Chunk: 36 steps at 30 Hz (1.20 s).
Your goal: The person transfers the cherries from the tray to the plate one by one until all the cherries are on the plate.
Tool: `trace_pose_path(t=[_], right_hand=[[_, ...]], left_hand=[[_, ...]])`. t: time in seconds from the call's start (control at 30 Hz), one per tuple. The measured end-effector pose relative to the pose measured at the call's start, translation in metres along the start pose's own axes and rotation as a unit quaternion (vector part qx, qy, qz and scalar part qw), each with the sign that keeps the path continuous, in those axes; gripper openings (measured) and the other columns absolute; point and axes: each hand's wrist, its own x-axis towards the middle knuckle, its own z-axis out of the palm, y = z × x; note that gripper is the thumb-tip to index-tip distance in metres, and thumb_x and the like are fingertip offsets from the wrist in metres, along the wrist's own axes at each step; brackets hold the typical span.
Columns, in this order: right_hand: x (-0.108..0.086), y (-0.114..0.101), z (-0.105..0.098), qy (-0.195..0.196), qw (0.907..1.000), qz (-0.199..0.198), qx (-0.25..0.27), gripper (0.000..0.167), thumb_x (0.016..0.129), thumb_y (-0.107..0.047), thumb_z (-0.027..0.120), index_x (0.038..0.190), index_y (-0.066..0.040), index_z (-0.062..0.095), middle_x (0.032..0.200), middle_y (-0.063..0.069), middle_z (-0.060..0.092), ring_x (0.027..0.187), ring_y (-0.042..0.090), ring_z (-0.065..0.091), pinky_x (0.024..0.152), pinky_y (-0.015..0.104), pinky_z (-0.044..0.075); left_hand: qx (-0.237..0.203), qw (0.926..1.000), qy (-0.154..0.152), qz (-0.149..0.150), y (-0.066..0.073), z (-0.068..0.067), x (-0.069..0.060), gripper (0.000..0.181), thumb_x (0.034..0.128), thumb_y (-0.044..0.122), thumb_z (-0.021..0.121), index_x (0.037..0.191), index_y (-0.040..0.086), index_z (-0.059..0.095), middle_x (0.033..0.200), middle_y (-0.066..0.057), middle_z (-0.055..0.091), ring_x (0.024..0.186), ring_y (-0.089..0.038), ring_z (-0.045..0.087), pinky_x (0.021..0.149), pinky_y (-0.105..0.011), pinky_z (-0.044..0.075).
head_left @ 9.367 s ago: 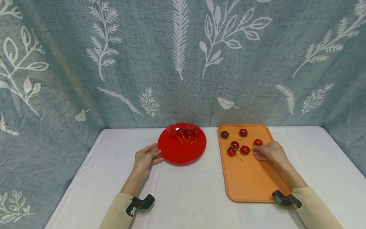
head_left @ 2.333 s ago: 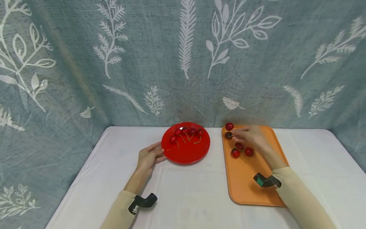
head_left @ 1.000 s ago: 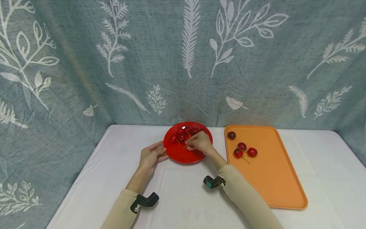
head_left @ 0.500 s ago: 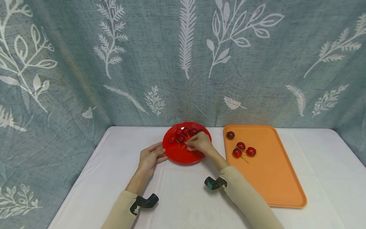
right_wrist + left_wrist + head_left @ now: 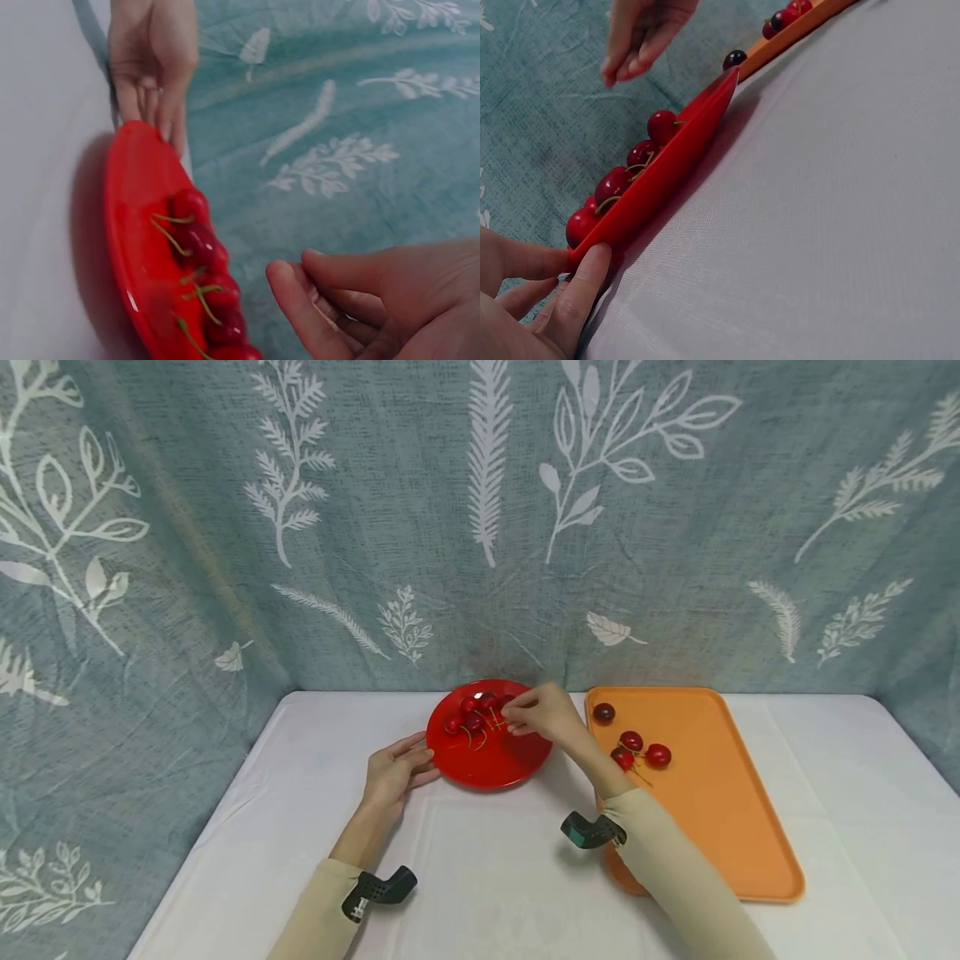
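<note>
A red plate [image 5: 487, 768] lies on the white-covered table, with several stemmed cherries [image 5: 474, 722] grouped toward its far side. My left hand [image 5: 390, 775] pinches the plate's left rim; the left wrist view shows the thumb [image 5: 594, 262] against the rim. Above the plate's right part is my right hand [image 5: 547, 714], which covers some of the plate in the head view. In the right wrist view its fingers [image 5: 289, 292] are loosely bent with nothing between them, apart from the cherries [image 5: 221, 289].
To the right stands an orange tray [image 5: 720, 827], partly behind my right forearm. It holds several cherries [image 5: 657, 756], three clustered together and a dark one [image 5: 603, 713] near the far left corner. A patterned teal curtain [image 5: 420, 527] hangs behind the table.
Earlier my right hand took a cherry from the tray and set it on the plate. It has now lifted off rightward, leaving the cherry there. My left hand has stayed on the rim.
</note>
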Motion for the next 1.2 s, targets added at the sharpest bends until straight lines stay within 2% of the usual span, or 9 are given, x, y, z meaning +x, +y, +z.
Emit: trace_pose_path(t=[0.17,0.3,0.43,0.67,0.83,0.97,1.2], right_hand=[[-0.009,-0.001,-0.019,-0.003,0.9997,-0.016,-0.02,0.021,0.091,-0.005,0.068,0.104,0.012,0.071,0.091,0.022,0.072,0.074,0.026,0.073,0.075,0.044,0.06],[-0.021,0.004,-0.037,-0.009,0.9985,-0.03,-0.045,0.021,0.091,-0.005,0.068,0.103,0.013,0.071,0.091,0.024,0.072,0.077,0.033,0.072,0.075,0.045,0.061],[-0.033,0.013,-0.059,0.007,0.9967,-0.024,-0.077,0.02,0.09,-0.006,0.07,0.098,0.013,0.072,0.086,0.022,0.072,0.077,0.036,0.071,0.073,0.044,0.061],[-0.05,0.034,-0.093,0.009,0.9909,-0.01,-0.134,0.022,0.092,-0.007,0.067,0.102,0.013,0.071,0.084,0.02,0.073,0.072,0.026,0.072,0.067,0.035,0.062],[-0.066,0.041,-0.11,0.002,0.985,0.011,-0.172,0.022,0.092,-0.007,0.066,0.104,0.011,0.071,0.087,0.019,0.073,0.071,0.023,0.072,0.066,0.035,0.061],[-0.078,0.046,-0.123,-0.008,0.9811,0.024,-0.192,0.019,0.09,-0.007,0.069,0.1,0.009,0.073,0.09,0.017,0.074,0.073,0.023,0.072,0.066,0.034,0.061],[-0.093,0.056,-0.135,-0.036,0.9699,0.014,-0.24,0.013,0.085,-0.009,0.075,0.087,0.003,0.077,0.078,0.01,0.074,0.067,0.014,0.065,0.057,0.024,0.054]], left_hand=[[-0.006,1.0,-0.003,0.0,0.0,0.0,-0.001,0.045,0.0943,0.0,0.059,0.139,-0.002,0.051,0.131,-0.026,0.058,0.076,-0.012,0.071,0.072,-0.028,0.06],[-0.009,1.0,-0.004,0.0,-0.001,0.0,-0.002,0.044,0.0944,0.0,0.059,0.138,-0.003,0.051,0.13,-0.026,0.058,0.075,-0.012,0.071,0.072,-0.028,0.06],[-0.013,0.9999,-0.005,0.001,-0.002,0.001,-0.002,0.044,0.0941,-0.002,0.059,0.138,-0.004,0.051,0.13,-0.027,0.058,0.075,-0.012,0.071,0.072,-0.029,0.06],[-0.014,0.9999,-0.006,-0.001,0.0,-0.001,0.0,0.045,0.0943,-0.001,0.059,0.139,-0.004,0.05,0.131,-0.026,0.058,0.075,-0.012,0.071,0.072,-0.029,0.06],[-0.015,0.9999,-0.008,-0.003,0.0,0.0,0.0,0.045,0.0942,-0.001,0.059,0.139,-0.004,0.051,0.131,-0.026,0.057,0.075,-0.012,0.071,0.072,-0.029,0.06],[-0.019,0.9997,-0.012,-0.003,0.0,0.0,0.001,0.046,0.0943,-0.001,0.059,0.139,-0.004,0.05,0.131,-0.026,0.058,0.076,-0.013,0.071,0.072,-0.029,0.06],[-0.019,0.9997,-0.012,-0.004,0.002,-0.002,-0.001,0.046,0.0945,-0.001,0.058,0.139,-0.004,0.05,0.131,-0.027,0.057,0.077,-0.014,0.071,0.073,-0.029,0.06]])
